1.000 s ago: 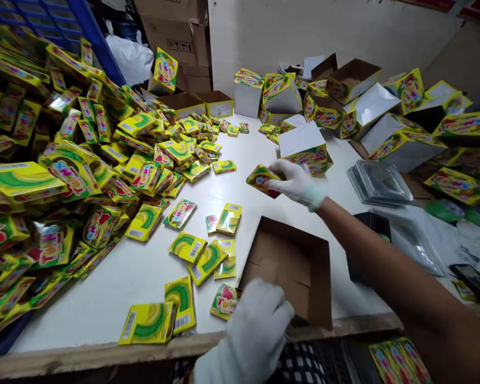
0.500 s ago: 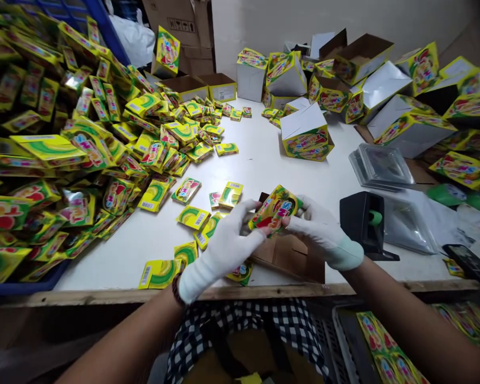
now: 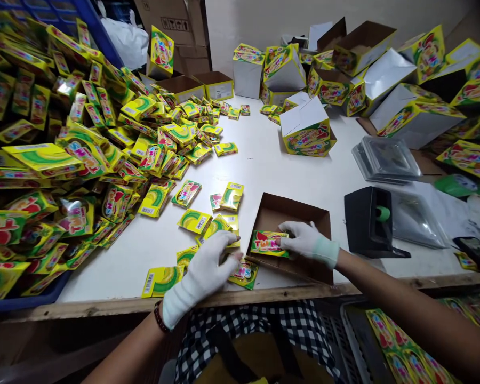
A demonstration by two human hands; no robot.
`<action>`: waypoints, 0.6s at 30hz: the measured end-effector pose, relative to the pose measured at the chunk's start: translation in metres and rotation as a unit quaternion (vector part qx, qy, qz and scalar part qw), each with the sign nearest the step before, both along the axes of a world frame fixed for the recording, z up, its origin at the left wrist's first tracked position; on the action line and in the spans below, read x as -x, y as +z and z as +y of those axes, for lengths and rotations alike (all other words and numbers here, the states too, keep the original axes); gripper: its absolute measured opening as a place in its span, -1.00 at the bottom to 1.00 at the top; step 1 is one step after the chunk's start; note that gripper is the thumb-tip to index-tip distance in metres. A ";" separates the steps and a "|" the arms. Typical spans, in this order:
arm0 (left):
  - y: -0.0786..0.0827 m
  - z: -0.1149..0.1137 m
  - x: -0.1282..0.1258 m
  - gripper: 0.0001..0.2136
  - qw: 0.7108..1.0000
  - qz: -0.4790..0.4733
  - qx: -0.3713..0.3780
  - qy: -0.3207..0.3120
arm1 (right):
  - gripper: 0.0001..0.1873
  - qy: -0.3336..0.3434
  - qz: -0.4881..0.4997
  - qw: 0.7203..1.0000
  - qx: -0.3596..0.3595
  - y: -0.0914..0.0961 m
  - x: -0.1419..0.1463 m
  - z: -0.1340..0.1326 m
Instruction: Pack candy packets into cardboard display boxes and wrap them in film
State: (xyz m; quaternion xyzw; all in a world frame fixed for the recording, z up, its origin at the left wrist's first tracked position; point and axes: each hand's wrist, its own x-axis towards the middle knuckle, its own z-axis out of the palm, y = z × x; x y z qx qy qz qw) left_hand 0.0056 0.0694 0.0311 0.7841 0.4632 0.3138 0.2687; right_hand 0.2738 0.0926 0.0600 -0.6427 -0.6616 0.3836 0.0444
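My right hand (image 3: 309, 244), in a white glove, presses a yellow-green packet (image 3: 267, 242) flat into the near left corner of an open brown cardboard box (image 3: 300, 216). My gloved left hand (image 3: 208, 265) rests just left of the box, its fingers curled over loose packets at the table's front edge. One packet (image 3: 245, 273) lies right under its fingertips; whether the fingers grip it I cannot make out.
A big heap of yellow packets (image 3: 84, 154) fills the left of the white table (image 3: 264, 165), with loose ones (image 3: 195, 220) near the box. Printed cartons (image 3: 306, 130) crowd the back right. A black tape dispenser (image 3: 370, 221) and clear plastic trays (image 3: 386, 160) stand to the right.
My right hand fetched a packet from mid-table, both hands held it over the box, then the right hand lowered it into the box. My left hand moved off to the loose packets.
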 end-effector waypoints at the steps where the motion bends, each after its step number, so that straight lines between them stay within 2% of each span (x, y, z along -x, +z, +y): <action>1: -0.006 -0.008 0.003 -0.60 1.000 0.013 0.005 -0.028 | -0.59 0.007 0.000 1.000 0.024 -0.006 0.007 0.001; 4: -0.017 -0.031 0.001 -0.38 0.998 0.039 0.000 -0.050 | -0.61 0.048 -0.011 0.998 0.029 -0.017 0.023 0.004; 8: -0.021 -0.051 0.000 -0.36 0.997 0.056 -0.032 -0.034 | -0.64 0.127 -0.089 0.988 -0.024 -0.021 0.031 0.003; 10: -0.019 -0.054 0.005 -0.43 0.995 0.080 -0.042 -0.040 | -0.67 0.172 -0.131 0.975 -0.053 -0.022 0.033 0.003; 13: -0.012 -0.046 0.014 -0.59 0.981 0.174 -0.027 -0.076 | -0.66 0.211 -0.141 0.965 -0.069 -0.025 0.033 0.004; 16: -0.002 -0.028 0.021 -0.73 0.948 0.296 0.041 -0.106 | -0.61 0.215 -0.108 0.970 -0.047 -0.030 0.029 0.008; 18: 0.005 -0.018 0.026 -0.82 0.930 0.346 0.070 -0.102 | -0.58 0.207 -0.082 0.974 -0.036 -0.031 0.025 0.009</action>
